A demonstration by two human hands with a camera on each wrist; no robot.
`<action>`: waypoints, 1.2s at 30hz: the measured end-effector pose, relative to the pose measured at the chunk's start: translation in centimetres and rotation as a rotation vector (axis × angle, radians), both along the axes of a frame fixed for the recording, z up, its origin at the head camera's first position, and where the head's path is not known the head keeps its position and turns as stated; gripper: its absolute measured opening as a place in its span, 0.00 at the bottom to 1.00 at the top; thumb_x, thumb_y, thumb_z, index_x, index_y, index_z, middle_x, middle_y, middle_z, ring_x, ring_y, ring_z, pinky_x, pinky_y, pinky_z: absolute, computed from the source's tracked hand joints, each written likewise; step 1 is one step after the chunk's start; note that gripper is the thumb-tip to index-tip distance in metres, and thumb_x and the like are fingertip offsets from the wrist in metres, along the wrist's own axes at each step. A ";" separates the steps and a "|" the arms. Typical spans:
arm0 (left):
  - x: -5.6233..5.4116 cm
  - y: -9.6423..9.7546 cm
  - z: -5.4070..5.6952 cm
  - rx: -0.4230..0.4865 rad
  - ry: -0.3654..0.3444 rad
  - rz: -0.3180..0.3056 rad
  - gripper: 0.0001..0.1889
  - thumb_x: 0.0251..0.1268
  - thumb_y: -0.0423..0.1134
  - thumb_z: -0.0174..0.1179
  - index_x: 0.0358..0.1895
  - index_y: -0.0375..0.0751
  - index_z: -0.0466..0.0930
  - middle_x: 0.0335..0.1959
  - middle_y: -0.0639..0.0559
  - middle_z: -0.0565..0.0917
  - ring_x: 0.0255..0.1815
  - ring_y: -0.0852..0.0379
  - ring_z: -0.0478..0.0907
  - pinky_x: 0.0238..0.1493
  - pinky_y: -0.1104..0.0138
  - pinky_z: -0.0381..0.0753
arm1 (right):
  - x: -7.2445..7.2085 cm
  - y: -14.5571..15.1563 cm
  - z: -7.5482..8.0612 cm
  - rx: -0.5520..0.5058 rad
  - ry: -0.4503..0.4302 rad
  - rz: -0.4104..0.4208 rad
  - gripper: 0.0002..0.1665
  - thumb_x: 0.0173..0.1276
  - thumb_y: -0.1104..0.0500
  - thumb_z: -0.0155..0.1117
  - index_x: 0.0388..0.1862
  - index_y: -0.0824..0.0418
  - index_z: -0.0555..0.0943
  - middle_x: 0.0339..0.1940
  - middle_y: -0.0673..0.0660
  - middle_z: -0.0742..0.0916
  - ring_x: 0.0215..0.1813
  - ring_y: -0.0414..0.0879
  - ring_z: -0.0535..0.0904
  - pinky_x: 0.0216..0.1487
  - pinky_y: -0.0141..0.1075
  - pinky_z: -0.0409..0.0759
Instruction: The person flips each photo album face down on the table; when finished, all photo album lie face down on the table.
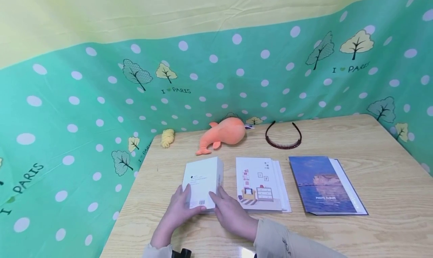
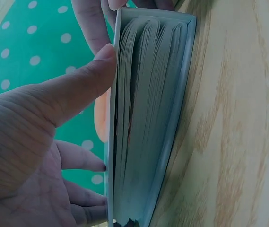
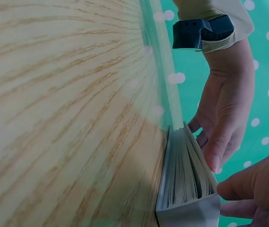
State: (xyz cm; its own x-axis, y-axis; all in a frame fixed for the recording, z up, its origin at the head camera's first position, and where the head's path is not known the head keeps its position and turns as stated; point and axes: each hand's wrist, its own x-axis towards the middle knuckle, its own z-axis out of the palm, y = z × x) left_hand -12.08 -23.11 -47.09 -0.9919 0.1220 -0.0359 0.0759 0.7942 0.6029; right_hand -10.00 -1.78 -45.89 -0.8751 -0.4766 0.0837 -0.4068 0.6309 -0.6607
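The left hand (image 1: 182, 207) and right hand (image 1: 231, 213) are apart from each other on either side of a thick white hardcover book (image 1: 203, 171), touching it with fairly straight fingers. The left thumb lies against the near edge of the upper cover, its fingers along the left side; the right thumb rests on the cover near the right corner, a finger beside the spine. The book lies with its barcode (image 1: 202, 202) uppermost, and the left wrist view shows the near edges of its pages (image 2: 148, 94), slightly fanned. A black band (image 3: 203, 32) circles the left wrist, below a pale sleeve (image 3: 219, 12). Just right of the book lies an illustrated book (image 1: 258, 183), its white cover showing a chair and a chest of drawers; farther right is a blue photo album (image 1: 321, 183) with a seascape and cliff. Behind them, from left to right, sit a bundle of yellow yarn (image 1: 167, 138), an orange whale plush (image 1: 226, 132) and a dark toothed headband (image 1: 284, 146). All rest on a wood-grain bench (image 1: 382, 160), backed by green polka-dot cloth (image 1: 84, 138) printed with trees and "I PARIS" lettering.
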 end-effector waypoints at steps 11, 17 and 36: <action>0.7 1.4 1.0 -0.073 0.054 -0.050 0.50 0.48 0.60 0.71 0.70 0.31 0.65 0.72 0.22 0.53 0.72 0.22 0.45 0.67 0.33 0.50 | 0.1 0.8 1.3 -0.080 -0.029 0.004 0.33 0.67 0.59 0.63 0.71 0.61 0.69 0.71 0.69 0.69 0.69 0.62 0.68 0.67 0.55 0.67; 0.6 2.6 1.9 -0.146 0.162 -0.079 0.48 0.53 0.57 0.69 0.72 0.32 0.61 0.72 0.24 0.56 0.72 0.23 0.48 0.66 0.32 0.51 | -0.1 1.8 1.7 -0.157 0.015 -0.009 0.31 0.68 0.59 0.61 0.70 0.61 0.69 0.69 0.65 0.72 0.69 0.59 0.68 0.68 0.55 0.66; 0.7 7.7 3.7 -0.117 0.285 -0.276 0.41 0.61 0.50 0.65 0.72 0.33 0.62 0.72 0.29 0.61 0.71 0.26 0.55 0.67 0.35 0.55 | 0.1 6.6 1.9 -0.335 0.043 -0.172 0.29 0.66 0.62 0.63 0.67 0.60 0.73 0.60 0.59 0.81 0.54 0.52 0.80 0.47 0.42 0.83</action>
